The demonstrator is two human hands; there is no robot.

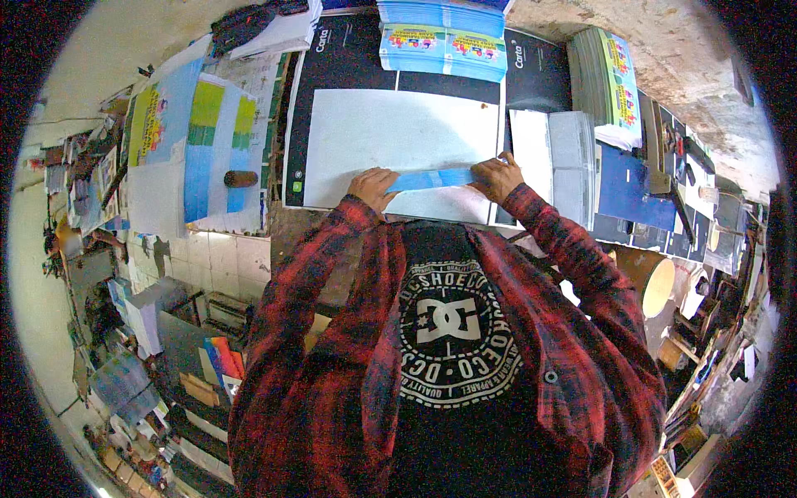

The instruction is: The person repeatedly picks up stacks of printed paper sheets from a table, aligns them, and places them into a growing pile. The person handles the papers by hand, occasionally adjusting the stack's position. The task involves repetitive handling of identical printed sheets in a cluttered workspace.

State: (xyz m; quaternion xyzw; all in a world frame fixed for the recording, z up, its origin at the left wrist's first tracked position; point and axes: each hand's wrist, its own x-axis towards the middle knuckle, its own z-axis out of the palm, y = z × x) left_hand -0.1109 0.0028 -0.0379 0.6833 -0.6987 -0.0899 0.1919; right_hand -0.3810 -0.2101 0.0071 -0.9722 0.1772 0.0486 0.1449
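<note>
My left hand (pixel 374 187) and my right hand (pixel 498 178) grip the two ends of a light-blue strip of printed paper (pixel 433 180), which looks folded. It is stretched level between them, close to my body. Fingers on both hands are curled round its ends. Beneath lies a large white sheet (pixel 398 129) on a black board-like surface (pixel 340 66). Both hands are at the near edge of that white sheet. Whether the strip is one sheet or several cannot be made out.
A pile of blue and yellow printed sheets (pixel 444 51) stands at the far edge, another pile (pixel 604 83) at the far right. White sheets (pixel 573 158) lie beside my right hand. To the left are larger printed sheets (pixel 195 149) with a dark cylinder (pixel 241 178) on top.
</note>
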